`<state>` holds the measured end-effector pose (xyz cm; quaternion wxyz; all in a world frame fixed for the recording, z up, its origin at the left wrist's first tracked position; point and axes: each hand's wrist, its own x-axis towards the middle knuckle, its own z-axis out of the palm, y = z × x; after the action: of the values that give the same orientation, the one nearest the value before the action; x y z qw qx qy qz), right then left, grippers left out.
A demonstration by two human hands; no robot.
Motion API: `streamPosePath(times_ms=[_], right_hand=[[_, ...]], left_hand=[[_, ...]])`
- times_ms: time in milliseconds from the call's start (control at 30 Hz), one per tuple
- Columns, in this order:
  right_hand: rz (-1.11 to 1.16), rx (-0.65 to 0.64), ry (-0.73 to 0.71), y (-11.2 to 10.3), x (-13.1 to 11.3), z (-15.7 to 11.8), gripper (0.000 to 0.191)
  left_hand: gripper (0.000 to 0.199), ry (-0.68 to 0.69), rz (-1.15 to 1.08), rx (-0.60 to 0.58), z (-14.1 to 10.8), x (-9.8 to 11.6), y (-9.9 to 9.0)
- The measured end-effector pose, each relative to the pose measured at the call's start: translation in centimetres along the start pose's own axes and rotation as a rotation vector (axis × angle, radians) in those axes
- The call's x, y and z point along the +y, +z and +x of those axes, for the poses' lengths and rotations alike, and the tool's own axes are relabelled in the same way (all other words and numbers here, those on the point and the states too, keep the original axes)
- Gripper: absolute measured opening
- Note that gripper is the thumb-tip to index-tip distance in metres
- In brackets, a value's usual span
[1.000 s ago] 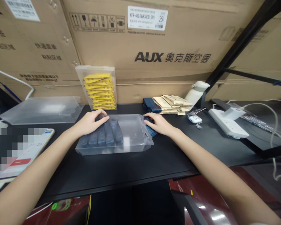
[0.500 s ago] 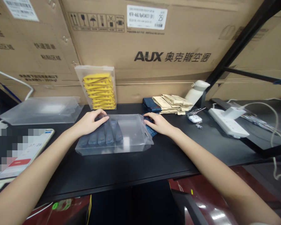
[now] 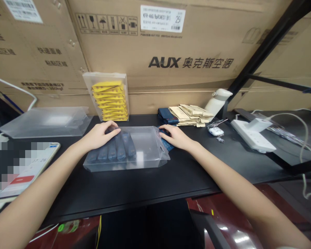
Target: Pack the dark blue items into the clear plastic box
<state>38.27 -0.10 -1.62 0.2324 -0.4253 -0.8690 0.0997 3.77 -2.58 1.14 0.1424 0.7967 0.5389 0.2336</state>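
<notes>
From where I stand, almost nothing has shifted in the last second: both hands keep their places around a clear plastic case [image 3: 147, 141] lying on the black tabletop [image 3: 134, 188], so the packing of its contents looks unchanged. Inside, about 5 dark blue packets [image 3: 121, 148] lean against each other, bunched toward its left end, their tops fanned slightly. The left hand [image 3: 101, 135] has a half-curled grip over the case's far left part, its thumb lying across the upper side; I can't tell how firmly it pinches. The right hand [image 3: 176, 136] is at the opposite end, beside the handle cutout, fingers bent over a patterned blue packet [image 3: 168, 144]; how far that grip is closed, or whether it really has hold of the packet, I can't tell. Behind, a second clear case [image 3: 128, 90] stands upright against the cardboard, with yellow packets [image 3: 110, 95] stacked inside. A third clear case [image 3: 46, 127] lies flat off to the left. Cream packets [image 3: 191, 114] sit in a loose pile beside a dark blue bundle [image 3: 167, 115], near a white bottle [image 3: 217, 103].
</notes>
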Motion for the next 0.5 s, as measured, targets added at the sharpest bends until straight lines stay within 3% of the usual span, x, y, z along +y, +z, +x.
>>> streamPosePath(times_ms=[500], right_hand=[[-0.031, -0.024, 0.012, 0.01, -0.12, 0.08, 0.033]], left_hand=[[0.042, -0.003, -0.001, 0.000, 0.00, 0.13, -0.05]])
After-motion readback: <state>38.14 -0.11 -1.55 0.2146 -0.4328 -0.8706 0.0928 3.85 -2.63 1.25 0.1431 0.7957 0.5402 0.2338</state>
